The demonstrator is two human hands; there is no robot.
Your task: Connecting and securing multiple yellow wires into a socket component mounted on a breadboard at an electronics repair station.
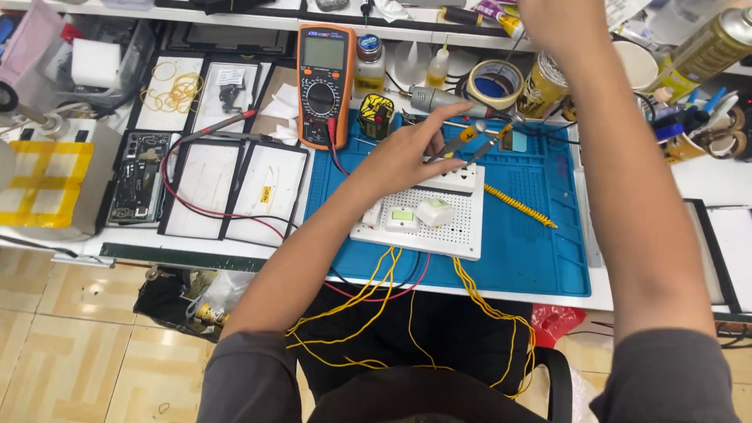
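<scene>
Crowded tabletop [94, 249], blue mat [548, 251] in the middle. Left hand [407, 153] has its grip closed on two probe tips [470, 142] above the white switch board [439, 215]; right hand [552, 19] reaches high, grip cut off, cannot tell. Risk: trailing yellow wires [478, 294] could snag, probes could slip.

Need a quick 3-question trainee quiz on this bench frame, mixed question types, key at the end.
1. True or false: the left hand holds slim tools over the white perforated board.
2. What colour is the multimeter behind the blue mat?
A. orange
B. green
C. white
3. Where is the right hand compared with the left: nearer the person or further back over the shelf?

Key
1. True. The tools' tips point toward the tape roll.
2. A
3. Further back, raised at the top edge of the view; what it holds cannot be told.
</scene>
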